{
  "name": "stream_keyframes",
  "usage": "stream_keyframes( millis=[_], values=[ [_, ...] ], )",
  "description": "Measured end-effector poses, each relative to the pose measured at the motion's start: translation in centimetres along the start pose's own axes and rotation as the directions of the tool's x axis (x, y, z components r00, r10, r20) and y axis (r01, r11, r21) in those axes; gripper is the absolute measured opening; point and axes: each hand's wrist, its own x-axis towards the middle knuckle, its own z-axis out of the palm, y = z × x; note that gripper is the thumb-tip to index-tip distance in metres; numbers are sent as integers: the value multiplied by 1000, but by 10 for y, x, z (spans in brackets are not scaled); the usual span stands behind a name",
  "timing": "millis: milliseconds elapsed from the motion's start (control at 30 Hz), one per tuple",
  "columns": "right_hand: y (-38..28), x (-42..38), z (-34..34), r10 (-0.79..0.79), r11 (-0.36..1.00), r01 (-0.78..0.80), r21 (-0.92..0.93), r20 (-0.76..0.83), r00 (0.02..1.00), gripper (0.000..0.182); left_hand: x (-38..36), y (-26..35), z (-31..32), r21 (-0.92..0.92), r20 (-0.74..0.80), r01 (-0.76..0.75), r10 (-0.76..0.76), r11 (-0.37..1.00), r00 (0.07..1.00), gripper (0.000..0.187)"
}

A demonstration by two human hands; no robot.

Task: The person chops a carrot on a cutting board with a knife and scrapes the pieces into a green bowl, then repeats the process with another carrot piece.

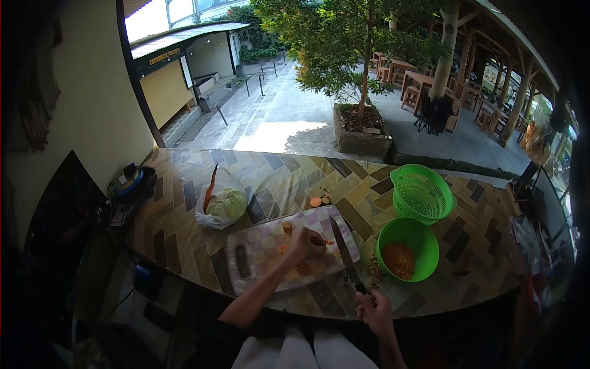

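My right hand is closed round the handle of a large kitchen knife, its blade pointing up and away along the right side of the cutting board. My left hand is over the pink-and-white checked cutting board, fingers curled inward; what they hold, if anything, is hidden. Small orange bits lie around these fingers. A short orange-brown stub stands on the board just beyond the left hand. Past the board's far edge are round orange slices, which look like carrot ends.
Right of the board is a green bowl holding finely cut orange food; a green colander stands behind it. Scraps lie beside the bowl. At the left, a plastic bag holds cabbage, with a long orange-red strip.
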Motion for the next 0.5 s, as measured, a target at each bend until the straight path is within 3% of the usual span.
stream_keyframes(
  millis=[167, 333, 500],
  values=[
    [-4, 3, 4, 14, 999, -13, -43, 45, 999, 30, -20, 18, -34, -343, -36, 205, -232, 916, 972, 16],
    [-8, 10, 18, 19, 988, 9, -153, 182, 983, 30, -76, 20, -75, -4, -234, 199, -195, 980, 953, 20],
    [-2, 17, 41, 55, 973, 22, -231, 320, 946, 29, -127, 6, -76, 181, -274, 159, -106, 971, 956, 17]
  ],
)
